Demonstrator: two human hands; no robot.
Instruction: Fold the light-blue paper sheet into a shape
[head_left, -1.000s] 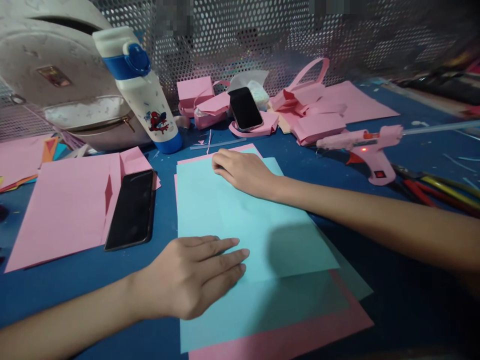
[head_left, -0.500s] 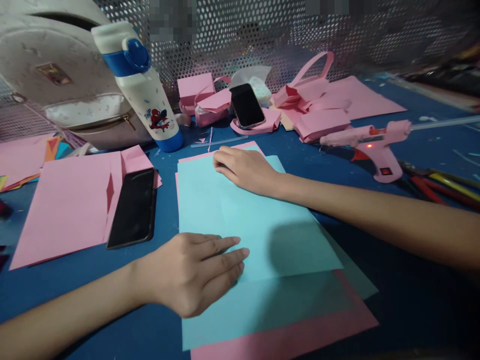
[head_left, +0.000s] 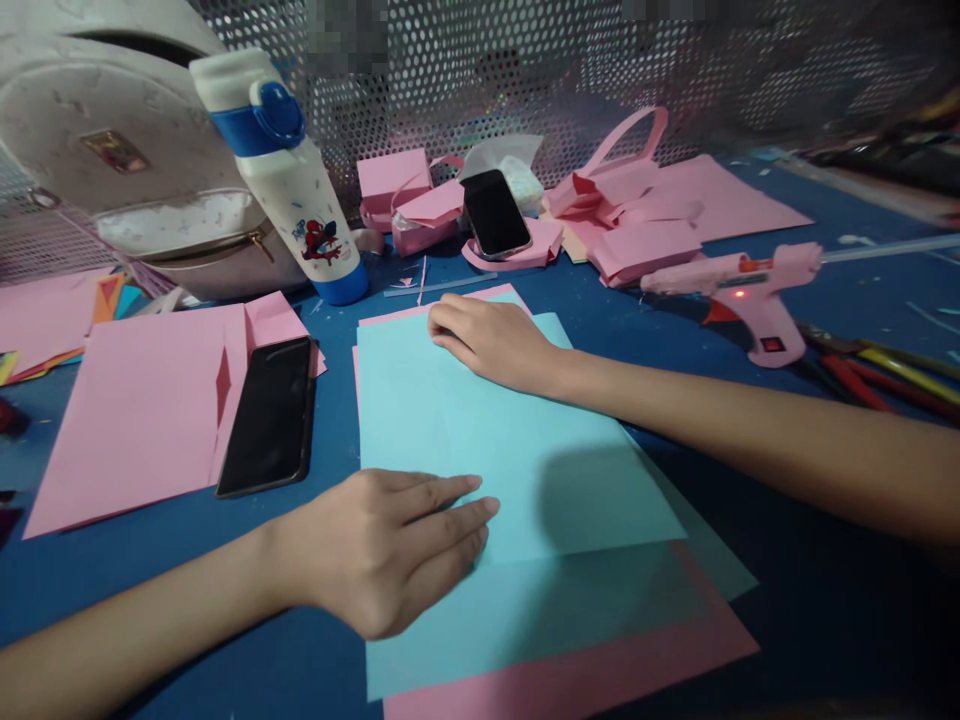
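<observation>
Light blue paper (head_left: pixel 600 480) lies in overlapping layers in front of me, over pink paper (head_left: pixel 645 660) that shows along its edges. My left hand (head_left: pixel 405 550) rests on the lower left of the blue paper, fingers stretched out to the right, palm down. Near the paper's far edge, my right hand (head_left: pixel 491 340) presses down with its fingers curled into a loose fist. Nothing shows in its grip, and its fingertips are partly hidden. The shadow of something falls across the right part of the sheets.
Left are a black phone (head_left: pixel 270 415), folded pink paper (head_left: pixel 150 420), a white bottle (head_left: pixel 292 190) and a backpack (head_left: pixel 150 130). Behind stand pink paper bags (head_left: pixel 427 215) and a second phone (head_left: pixel 495 215). Right lie a lit pink glue gun (head_left: pixel 742 285) and pliers (head_left: pixel 877 360).
Both hands keep the same place and pose on the blue paper. The whole view has shifted very slightly.
</observation>
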